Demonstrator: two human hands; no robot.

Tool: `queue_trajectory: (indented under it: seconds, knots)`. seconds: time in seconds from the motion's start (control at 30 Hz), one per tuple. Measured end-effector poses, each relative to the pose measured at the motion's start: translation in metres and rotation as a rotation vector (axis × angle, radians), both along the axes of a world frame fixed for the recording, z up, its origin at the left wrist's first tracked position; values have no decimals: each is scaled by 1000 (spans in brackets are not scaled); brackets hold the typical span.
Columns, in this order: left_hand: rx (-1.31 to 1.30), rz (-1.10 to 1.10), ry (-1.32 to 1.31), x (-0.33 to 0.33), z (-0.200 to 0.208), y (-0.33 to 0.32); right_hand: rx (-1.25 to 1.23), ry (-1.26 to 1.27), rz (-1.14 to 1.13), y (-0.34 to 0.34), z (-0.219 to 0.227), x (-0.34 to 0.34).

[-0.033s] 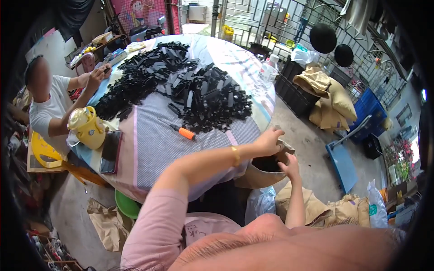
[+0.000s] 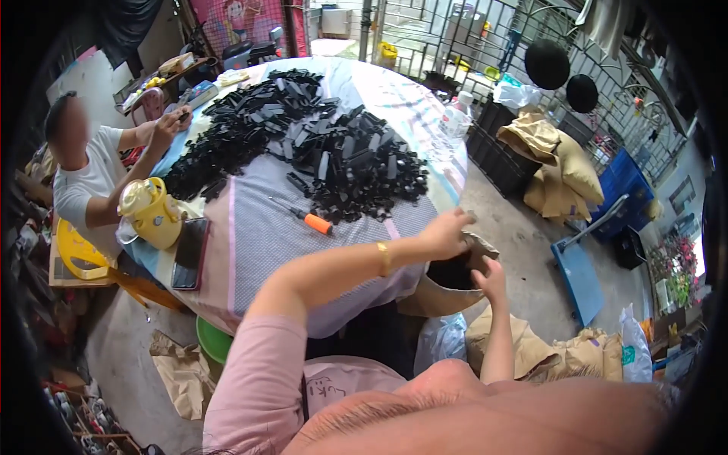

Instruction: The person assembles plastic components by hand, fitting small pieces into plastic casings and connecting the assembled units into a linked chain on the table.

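My left hand point(image 2: 446, 236) reaches across to the right side of the table, its fingers bent at the far rim of a brown paper sack point(image 2: 440, 302). My right hand point(image 2: 493, 280) is at the right rim of the same sack, with fingers curled about its edge. The sack stands open against the table's edge, its inside dark. On the cloth-covered table point(image 2: 265, 258) lie two large heaps of small black flat pieces, a near heap point(image 2: 356, 167) and a far heap point(image 2: 250, 121). An orange-handled screwdriver point(image 2: 317, 223) rests before the near heap.
A phone point(image 2: 189, 254) and a yellow jug point(image 2: 150, 212) lie at the table's left, where a co-worker point(image 2: 95, 167) sits. Beyond the right edge are a black crate point(image 2: 497, 144), stuffed paper sacks point(image 2: 578, 171) and a blue trolley point(image 2: 578, 284). More sacks point(image 2: 584, 353) stand near my right arm.
The whole view has shifted slightly. Both hands stay at the sack's rim, with only a small movement of the fingers.
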State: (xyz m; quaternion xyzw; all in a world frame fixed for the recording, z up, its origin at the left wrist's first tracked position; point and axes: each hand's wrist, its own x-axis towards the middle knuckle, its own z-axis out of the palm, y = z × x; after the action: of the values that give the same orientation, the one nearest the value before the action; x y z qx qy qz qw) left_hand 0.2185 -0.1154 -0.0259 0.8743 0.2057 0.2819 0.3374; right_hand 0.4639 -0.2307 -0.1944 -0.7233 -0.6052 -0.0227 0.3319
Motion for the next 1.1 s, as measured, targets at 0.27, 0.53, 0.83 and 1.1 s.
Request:
queue_trajectory:
  seconds: [0.27, 0.53, 0.83, 1.1]
  knots:
    - [170, 821, -272, -205, 20, 158, 379, 29, 533, 46, 145, -210]
    - [552, 820, 462, -307, -47, 237, 177, -288, 652, 116, 159, -339]
    - [740, 829, 649, -307, -30, 218, 366, -179, 515, 70, 182, -285]
    - [551, 880, 72, -282, -15, 187, 210, -218, 103, 30, 167, -146]
